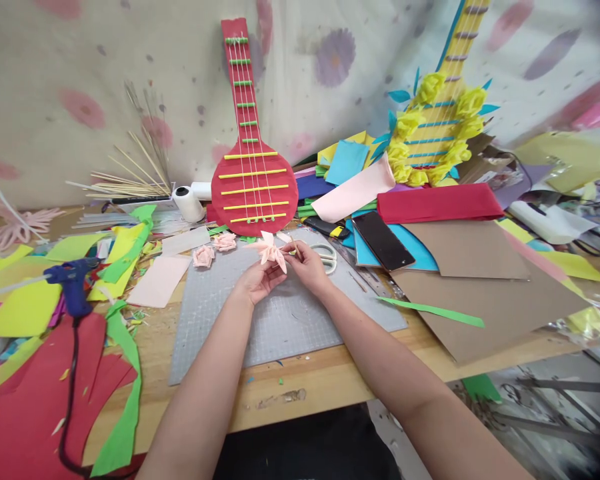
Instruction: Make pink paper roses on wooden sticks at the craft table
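Note:
Over the grey cutting mat [290, 327], a pale pink paper flower [270, 251] with pointed, spread petals is held in the fingers of my left hand [258, 283]. My right hand [307, 265] is closed in a pinch right beside the petals. Something thin and tan seems to stick up from its fingertips, too small to make out. Two finished pink paper roses, a nearer rose [203, 257] and a farther rose [225, 241], lie at the mat's back left. White-handled scissors [325, 257] rest just behind my right hand, partly hidden by it.
A red paper banjo-shaped instrument [255, 187] leans on the wall, with a yellow flowered one [430, 133] to its right. A blue glue gun [75, 283] stands left among paper scraps. A phone [383, 240] and cardboard [480, 300] lie right. Wooden sticks [140, 173] poke out behind.

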The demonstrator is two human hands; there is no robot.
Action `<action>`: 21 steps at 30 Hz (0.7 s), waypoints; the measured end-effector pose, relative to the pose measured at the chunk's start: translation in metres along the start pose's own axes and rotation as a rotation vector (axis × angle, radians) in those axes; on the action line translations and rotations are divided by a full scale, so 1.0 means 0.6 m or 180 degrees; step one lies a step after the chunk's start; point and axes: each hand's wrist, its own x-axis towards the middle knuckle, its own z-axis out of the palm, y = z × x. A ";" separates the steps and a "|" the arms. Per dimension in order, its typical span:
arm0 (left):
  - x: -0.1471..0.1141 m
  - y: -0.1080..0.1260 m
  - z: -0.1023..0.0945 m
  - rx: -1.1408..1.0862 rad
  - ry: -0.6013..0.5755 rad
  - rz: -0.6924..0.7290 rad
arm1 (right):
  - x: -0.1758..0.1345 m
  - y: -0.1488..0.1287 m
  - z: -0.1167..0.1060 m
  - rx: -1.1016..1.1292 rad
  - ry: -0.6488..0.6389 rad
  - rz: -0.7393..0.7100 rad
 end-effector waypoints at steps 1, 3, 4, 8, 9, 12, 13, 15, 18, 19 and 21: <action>-0.001 0.000 0.000 0.0013 -0.0018 0.0017 | 0.001 0.001 0.000 0.0014 -0.0023 0.0003; -0.001 -0.001 0.001 0.0015 -0.0045 0.0047 | 0.002 0.003 -0.001 0.0028 -0.0071 0.0007; 0.000 -0.002 0.001 0.0006 -0.0056 0.0064 | 0.002 0.003 -0.002 0.0029 -0.0084 0.0009; 0.002 -0.003 0.002 -0.0014 -0.0059 0.0137 | 0.003 0.004 -0.004 0.0091 -0.0028 0.0018; 0.002 -0.002 0.003 -0.0013 -0.0052 0.0146 | 0.003 0.004 -0.005 0.0105 0.0000 0.0055; -0.002 -0.001 0.007 -0.0023 0.0004 0.0125 | 0.005 0.006 -0.006 0.0177 0.0088 0.0204; -0.003 -0.002 0.008 -0.0030 0.0016 0.0120 | 0.006 0.006 -0.006 0.0252 0.0101 0.0229; -0.005 -0.003 0.009 -0.0043 0.0028 0.0119 | 0.007 0.006 -0.006 0.0435 0.0069 0.0240; -0.004 -0.008 0.010 -0.0067 -0.0038 0.0159 | 0.009 0.007 -0.004 0.0536 -0.0043 0.0275; -0.003 -0.009 0.010 -0.0071 -0.0045 0.0172 | 0.009 0.008 -0.003 0.0517 -0.0057 0.0278; -0.002 -0.009 0.011 -0.0053 0.0013 0.0213 | 0.010 0.011 -0.001 0.0448 -0.0028 0.0272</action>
